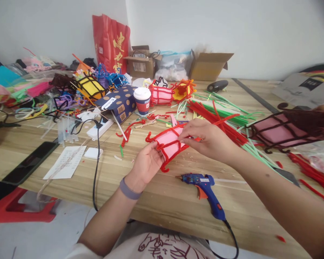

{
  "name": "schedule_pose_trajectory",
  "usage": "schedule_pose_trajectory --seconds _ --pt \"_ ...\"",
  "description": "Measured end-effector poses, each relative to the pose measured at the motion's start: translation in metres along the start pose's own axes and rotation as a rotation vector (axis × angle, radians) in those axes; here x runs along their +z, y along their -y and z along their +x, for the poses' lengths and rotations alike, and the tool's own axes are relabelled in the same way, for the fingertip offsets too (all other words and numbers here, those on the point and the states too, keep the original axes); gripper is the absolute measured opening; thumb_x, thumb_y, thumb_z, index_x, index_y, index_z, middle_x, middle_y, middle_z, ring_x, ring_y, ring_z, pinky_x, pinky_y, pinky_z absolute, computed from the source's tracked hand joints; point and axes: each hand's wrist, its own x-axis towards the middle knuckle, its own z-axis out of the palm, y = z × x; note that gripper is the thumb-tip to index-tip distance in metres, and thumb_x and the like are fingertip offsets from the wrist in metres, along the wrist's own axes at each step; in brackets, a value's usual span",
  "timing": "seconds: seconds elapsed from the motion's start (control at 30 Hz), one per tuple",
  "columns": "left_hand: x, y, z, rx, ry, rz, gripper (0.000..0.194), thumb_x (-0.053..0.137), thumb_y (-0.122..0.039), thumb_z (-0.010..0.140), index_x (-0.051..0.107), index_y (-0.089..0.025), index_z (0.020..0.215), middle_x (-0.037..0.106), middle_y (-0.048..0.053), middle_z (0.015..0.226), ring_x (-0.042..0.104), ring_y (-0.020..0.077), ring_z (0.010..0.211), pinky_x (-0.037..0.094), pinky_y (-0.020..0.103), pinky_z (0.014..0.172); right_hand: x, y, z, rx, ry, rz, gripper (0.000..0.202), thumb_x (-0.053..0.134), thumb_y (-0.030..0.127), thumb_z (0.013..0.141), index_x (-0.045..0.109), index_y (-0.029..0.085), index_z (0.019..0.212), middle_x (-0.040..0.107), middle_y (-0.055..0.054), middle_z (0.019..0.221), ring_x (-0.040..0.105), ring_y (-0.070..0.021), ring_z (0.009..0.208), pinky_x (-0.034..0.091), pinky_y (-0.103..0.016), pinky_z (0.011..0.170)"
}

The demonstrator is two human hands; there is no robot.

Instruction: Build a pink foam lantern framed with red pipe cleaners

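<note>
A pink lantern (170, 143) with a red fuzzy frame and curled corners is held up over the wooden table. My left hand (147, 163), with a purple band at the wrist, grips its lower left end. On the lantern's right part, my right hand (205, 138) has thumb and fingers pinched together; whatever lies between the fingertips is too small to name. A blue glue gun (205, 187) with an orange trigger lies on the table just below the hands, its nozzle toward the left.
Behind the hands stand a paper cup (142, 100) and another pink lantern (162, 95). Red and green stems (224, 120) lie to the right, near a brown-framed lantern (280, 131). A phone (31, 162), a paper (65, 162) and a black cable (97, 172) are at the left.
</note>
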Motion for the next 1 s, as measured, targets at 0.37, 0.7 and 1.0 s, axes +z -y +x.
schedule_pose_trajectory --seconds 0.37,0.7,1.0 --pt "-0.001 0.0 -0.002 0.025 0.085 0.005 0.025 0.043 -0.016 0.094 0.068 -0.013 0.094 0.076 0.008 0.089 0.07 0.0153 0.076 0.057 0.028 0.077 0.0 0.004 -0.001 -0.02 0.084 -0.217 0.02 0.054 0.018 0.093 0.073 0.019 0.086 0.069 -0.008 0.086 0.062 -0.0194 0.078 0.043 -0.031 0.07" --pt "-0.005 0.0 0.0 0.013 0.037 0.016 0.02 0.048 -0.014 0.09 0.068 -0.013 0.091 0.075 0.007 0.082 0.069 0.0154 0.073 0.055 0.028 0.076 -0.011 0.007 -0.003 0.016 0.191 -0.154 0.032 0.047 0.009 0.089 0.074 0.021 0.1 0.064 -0.009 0.099 0.063 -0.0174 0.082 0.051 -0.028 0.071" --pt "-0.003 -0.001 -0.001 0.009 0.014 -0.023 0.022 0.047 -0.013 0.091 0.067 -0.013 0.082 0.074 0.006 0.076 0.069 0.0147 0.07 0.056 0.027 0.07 -0.019 0.004 0.003 0.13 0.235 -0.207 0.019 0.052 0.014 0.088 0.069 0.02 0.094 0.066 -0.009 0.095 0.064 -0.0214 0.086 0.051 -0.032 0.074"
